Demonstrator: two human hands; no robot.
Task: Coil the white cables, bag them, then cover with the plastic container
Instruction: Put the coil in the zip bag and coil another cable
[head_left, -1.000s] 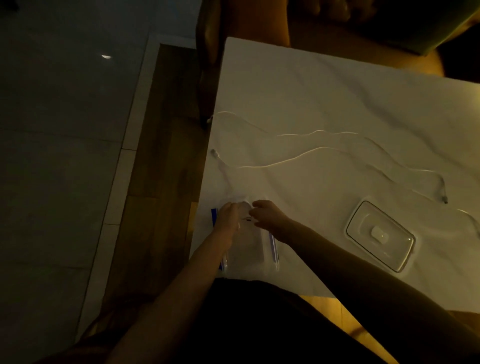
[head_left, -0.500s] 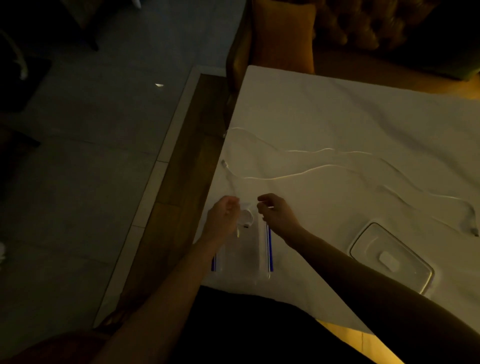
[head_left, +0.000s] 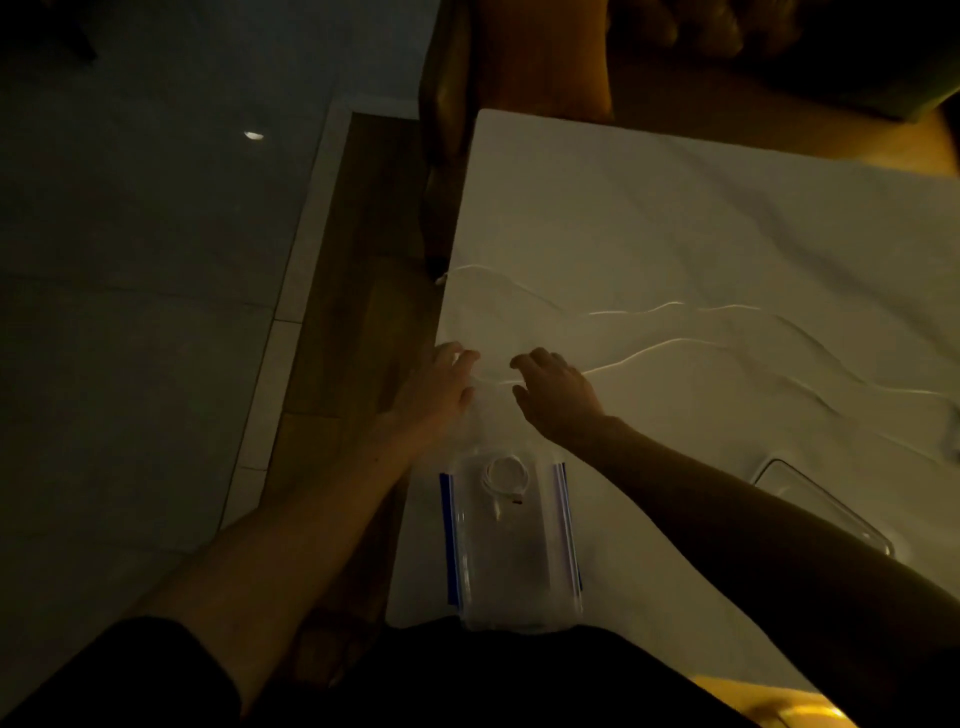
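Observation:
A clear zip bag (head_left: 514, 551) with blue side strips lies at the table's near edge, and one coiled white cable (head_left: 505, 477) sits inside it. Beyond the bag, two loose white cables stretch across the white table. The nearer cable (head_left: 675, 344) runs between my hands. My left hand (head_left: 441, 387) covers its left end with fingers spread. My right hand (head_left: 556, 389) hovers over it, fingers curled and apart. The farther cable (head_left: 639, 310) lies untouched. The clear plastic container (head_left: 831, 512) rests at the right, partly behind my right forearm.
The table's left edge (head_left: 452, 270) drops to a wooden strip and a grey tiled floor. A brown chair (head_left: 519, 62) stands at the table's far side. My dark clothing fills the bottom of the view.
Both hands have left the bag's mouth and moved forward to the nearer loose cable. The coiled cable now lies inside the bag with nothing holding it.

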